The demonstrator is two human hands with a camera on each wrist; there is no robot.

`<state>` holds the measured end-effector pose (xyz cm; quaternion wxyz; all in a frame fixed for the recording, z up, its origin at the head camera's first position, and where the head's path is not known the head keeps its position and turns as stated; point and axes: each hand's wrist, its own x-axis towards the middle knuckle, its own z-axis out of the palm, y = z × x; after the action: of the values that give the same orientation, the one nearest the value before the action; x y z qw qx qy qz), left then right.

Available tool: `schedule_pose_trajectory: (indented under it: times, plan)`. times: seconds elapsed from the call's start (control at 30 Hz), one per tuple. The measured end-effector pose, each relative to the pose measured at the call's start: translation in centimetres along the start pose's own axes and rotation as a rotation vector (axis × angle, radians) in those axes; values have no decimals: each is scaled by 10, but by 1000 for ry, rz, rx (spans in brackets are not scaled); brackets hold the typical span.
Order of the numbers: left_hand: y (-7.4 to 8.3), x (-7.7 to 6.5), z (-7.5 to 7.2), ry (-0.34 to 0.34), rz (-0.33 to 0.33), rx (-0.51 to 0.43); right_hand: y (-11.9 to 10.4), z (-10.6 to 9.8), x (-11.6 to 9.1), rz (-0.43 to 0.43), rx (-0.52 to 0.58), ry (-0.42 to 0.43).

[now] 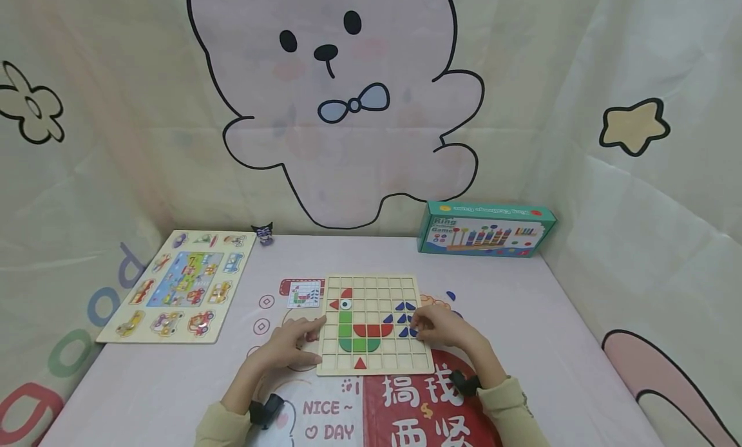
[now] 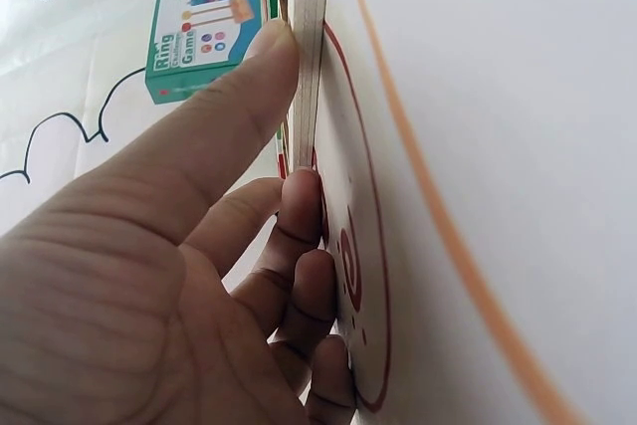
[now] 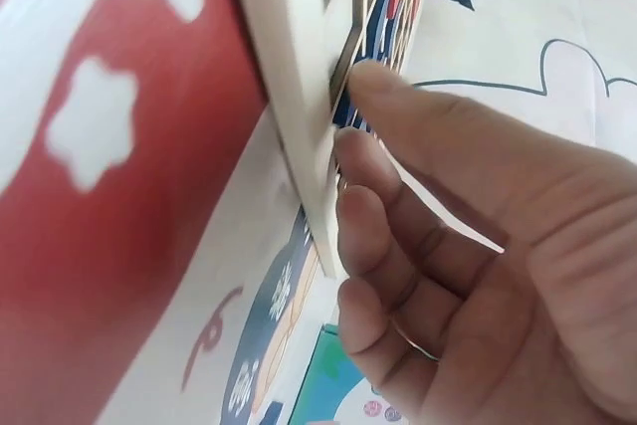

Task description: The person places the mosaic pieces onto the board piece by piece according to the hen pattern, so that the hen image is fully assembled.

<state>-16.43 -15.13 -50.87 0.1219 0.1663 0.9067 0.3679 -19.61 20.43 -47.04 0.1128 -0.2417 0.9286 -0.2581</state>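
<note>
A pale wooden grid board (image 1: 400,363) lies on the table, with flat coloured tiles forming a bird. Its neck is of green tiles (image 1: 345,331), its body of red tiles (image 1: 371,330), its tail of blue tiles (image 1: 404,306). My left hand (image 1: 290,344) touches the board's left edge, thumb and fingers spread along it. In the left wrist view the thumb (image 2: 274,47) rests against the board's side. At the right edge my right hand (image 1: 443,326) bends over the tail; thumb and forefinger pinch a blue tile (image 3: 343,109) at the grid, mostly hidden behind the fingertips.
A small pattern card (image 1: 304,294) showing the bird lies left of the board. Farther left is a picture puzzle board (image 1: 199,331), with a small dark figurine (image 1: 263,234) behind it. A green Ring Game box (image 1: 487,229) stands at the back right.
</note>
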Motion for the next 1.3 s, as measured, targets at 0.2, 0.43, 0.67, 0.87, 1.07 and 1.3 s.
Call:
schedule_pose_trajectory:
  times: [0.2,0.43,0.67,0.87,1.07,1.3]
  plan:
    - [0,2,0,-4,10,17,8,-7,-5,23,-27,55]
    - [0,2,1,0,23,28,27,-14,-7,148,-16,133]
    - [1,1,0,4,11,20,47,-22,-6,133,-51,201]
    - [0,1,1,-1,22,8,60,-28,-1,154,-69,182]
    - [-2,2,2,-3,17,11,67,-35,5,158,-97,159]
    - [-1,2,1,-5,24,9,73,-41,8,176,-106,138]
